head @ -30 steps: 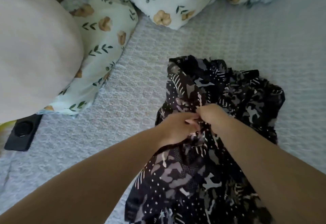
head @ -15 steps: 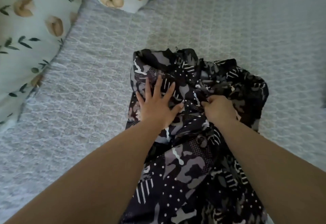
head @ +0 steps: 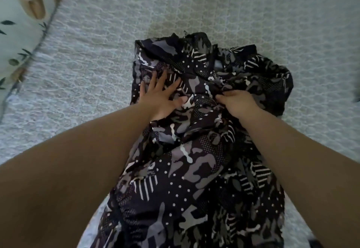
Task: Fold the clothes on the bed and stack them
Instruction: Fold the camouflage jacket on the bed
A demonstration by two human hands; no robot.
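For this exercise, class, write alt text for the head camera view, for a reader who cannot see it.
Two bare hands work a dark camouflage-print garment on a grey textured bedspread: the left hand presses flat with fingers spread, while the right hand pinches a bunch of the fabric. A floral pillow lies at the upper left.

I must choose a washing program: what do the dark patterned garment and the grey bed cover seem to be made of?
Patterned garment: probably a thin, light woven fabric, matte with slight sheen; it bunches into many soft folds where the right hand grips it. Bed cover: likely a thicker cotton-like textile, matte, with a raised waffle or quilted grid. The fibre itself cannot be told.
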